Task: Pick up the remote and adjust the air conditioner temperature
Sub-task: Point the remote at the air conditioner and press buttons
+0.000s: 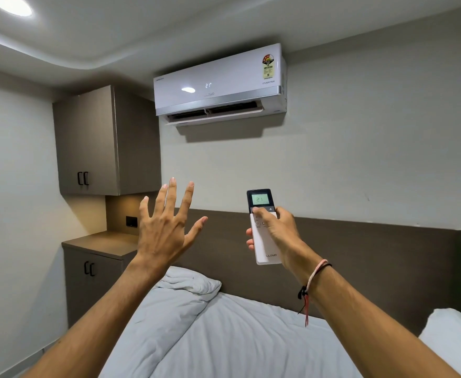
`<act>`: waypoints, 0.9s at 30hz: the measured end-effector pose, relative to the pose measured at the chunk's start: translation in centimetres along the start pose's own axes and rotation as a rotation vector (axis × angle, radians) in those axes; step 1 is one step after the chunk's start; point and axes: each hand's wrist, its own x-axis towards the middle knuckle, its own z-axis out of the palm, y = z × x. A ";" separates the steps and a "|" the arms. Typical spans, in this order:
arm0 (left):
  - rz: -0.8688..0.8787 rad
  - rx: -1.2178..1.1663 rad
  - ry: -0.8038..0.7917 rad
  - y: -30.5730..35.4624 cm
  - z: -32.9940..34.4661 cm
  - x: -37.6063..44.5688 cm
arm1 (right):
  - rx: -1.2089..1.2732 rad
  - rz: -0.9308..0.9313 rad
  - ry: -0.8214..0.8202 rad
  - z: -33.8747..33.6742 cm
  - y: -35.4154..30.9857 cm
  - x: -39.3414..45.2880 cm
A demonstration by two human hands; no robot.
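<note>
Head: left hand (pixel 164 230) splayed, raised

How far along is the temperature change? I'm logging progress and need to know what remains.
Done: the remote is picked up, held in the right hand and aimed toward the air conditioner.
In hand: the thumb rests on the buttons just under the remote's screen; both displays read 21. The left hand is open and empty.
Left: any further presses, since no target temperature is shown.
</note>
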 end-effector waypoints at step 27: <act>0.018 -0.014 0.009 1.1 -0.9 -0.2 | -0.264 -0.076 0.076 -1.4 -0.4 -1.0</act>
